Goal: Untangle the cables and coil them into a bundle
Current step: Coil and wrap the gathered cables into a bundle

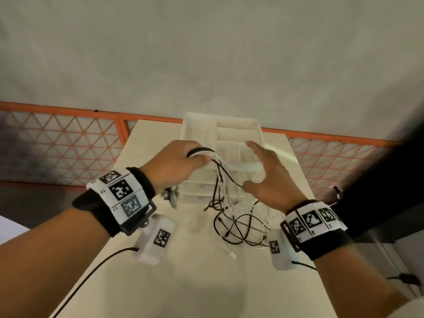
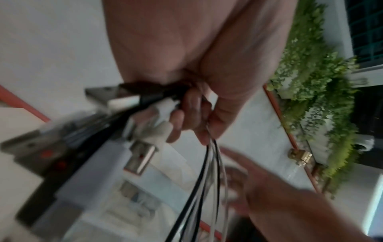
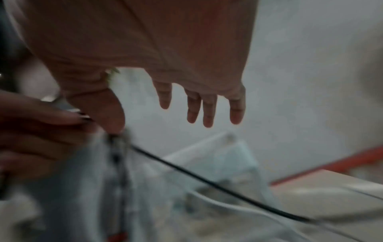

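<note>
**Plug ends gathered, loose tails still knotted**

The cables, a mix of black and white leads, hang from the left hand down to the bench. The left grip is clenched round a bunch of them just behind their USB plugs, which stick out past the fingers in the left wrist view. Below the hand the strands fall fairly straight, then spread into a loose snarl of crossing loops lying on the bench top, with small connectors at the free ends.

The right hand is beside the hanging strands with its grip released, fingers straight and spread; no cable is held in it, though a black strand passes close under it in the right wrist view.

By my reading the work is early to midway: one set of ends is collected, but the lower lengths are not yet untangled and no coil has been started.

The bench is pale and narrow. A clear plastic drawer organiser stands at its far end, behind the hands. Beyond it runs an orange-framed railing with a lattice panel, over a grey concrete floor. Green foliage shows in the left wrist view.
</note>
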